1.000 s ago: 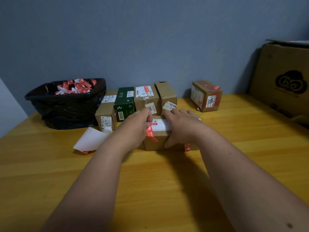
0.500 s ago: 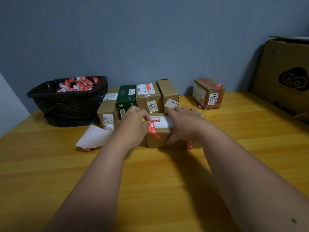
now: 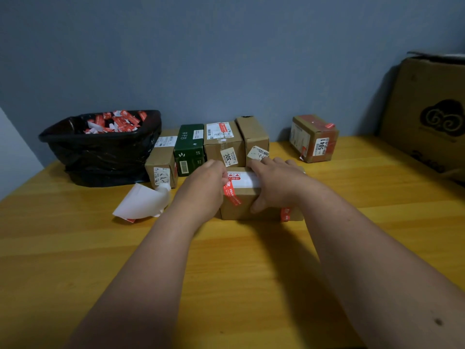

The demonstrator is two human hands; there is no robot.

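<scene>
Small brown cardboard box (image 3: 241,206), flat on bench (image 3: 227,263) at 12 o'clock; white label (image 3: 245,178) on top, red tape strip (image 3: 232,195) hanging down front.

My left hand (image 3: 203,182) hides its fingertips and the label's (image 3: 245,179) left end. My right hand (image 3: 274,182) covers the box (image 3: 241,207) top. Far right of it, a carton (image 3: 432,117) runs off frame.
</scene>
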